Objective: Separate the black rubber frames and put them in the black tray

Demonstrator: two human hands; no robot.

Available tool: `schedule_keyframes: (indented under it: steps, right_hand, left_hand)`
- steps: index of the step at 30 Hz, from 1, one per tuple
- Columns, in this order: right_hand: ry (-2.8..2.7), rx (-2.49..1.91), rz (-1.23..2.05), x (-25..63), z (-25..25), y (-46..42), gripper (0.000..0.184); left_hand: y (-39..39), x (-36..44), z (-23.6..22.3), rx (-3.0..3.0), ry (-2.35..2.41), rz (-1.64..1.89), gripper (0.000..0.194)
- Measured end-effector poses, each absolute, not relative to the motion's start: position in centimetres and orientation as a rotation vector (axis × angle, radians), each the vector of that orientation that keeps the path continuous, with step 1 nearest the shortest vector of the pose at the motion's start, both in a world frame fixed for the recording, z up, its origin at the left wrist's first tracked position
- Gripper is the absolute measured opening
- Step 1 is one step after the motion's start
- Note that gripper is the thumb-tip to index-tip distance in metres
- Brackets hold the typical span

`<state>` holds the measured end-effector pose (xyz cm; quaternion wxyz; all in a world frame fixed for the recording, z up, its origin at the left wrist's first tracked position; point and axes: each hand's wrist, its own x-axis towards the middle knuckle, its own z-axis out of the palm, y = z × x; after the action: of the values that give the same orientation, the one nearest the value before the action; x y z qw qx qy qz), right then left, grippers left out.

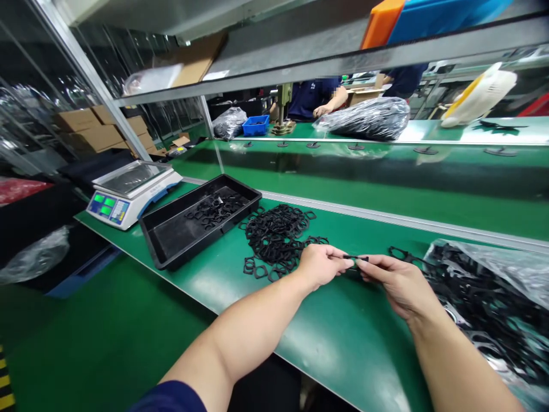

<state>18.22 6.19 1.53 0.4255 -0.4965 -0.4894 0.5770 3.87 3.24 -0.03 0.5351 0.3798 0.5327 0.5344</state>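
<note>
Between my two hands, above the green tabletop, is a small black plastic part (354, 258), seen nearly edge-on. My left hand (321, 265) pinches its left end with thumb and fingertips. At the other end, the thumb and fingers of my right hand (395, 281) are closed on the same part. Just beyond my left hand lies a heap of black ring-shaped plastic pieces (277, 229), some of them loose at its near edge. To the right of my right hand, a clear plastic bag (514, 272) lies open with many black parts (484, 309) spilling from it.
A black tray (171, 243) holding similar pieces stands left of the heap, beside a digital scale (128, 191). A metal shelf (274, 74) crosses overhead. Across the bench, a co-worker's hand (323, 110) is near a press (283, 109) and a bagged bundle (369, 117).
</note>
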Motion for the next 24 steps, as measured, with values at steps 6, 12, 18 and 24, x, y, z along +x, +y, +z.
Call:
schedule_keyframes:
  steps: [6, 12, 18, 24]
  right_hand:
    - [-1.265, -1.266, 1.366, 18.2, 1.1, 6.0, 0.035]
    - [-1.192, -1.18, 1.512, 18.4, 1.7, 5.7, 0.036]
    - [-1.221, -1.097, 1.612, 18.8, 1.6, 5.5, 0.037]
    - [-1.217, -1.069, 1.5, 18.2, 0.8, 5.5, 0.037]
  left_hand:
    - [3.1, 3.1, -0.4, 1.122, 1.483, 1.199, 0.024]
    - [2.9, 3.0, 0.1, 1.105, 1.448, 1.238, 0.021]
    - [2.6, 3.2, 0.7, 0.955, 1.327, 1.219, 0.026]
    - [2.6, 3.0, -0.4, 1.195, 1.53, 1.317, 0.028]
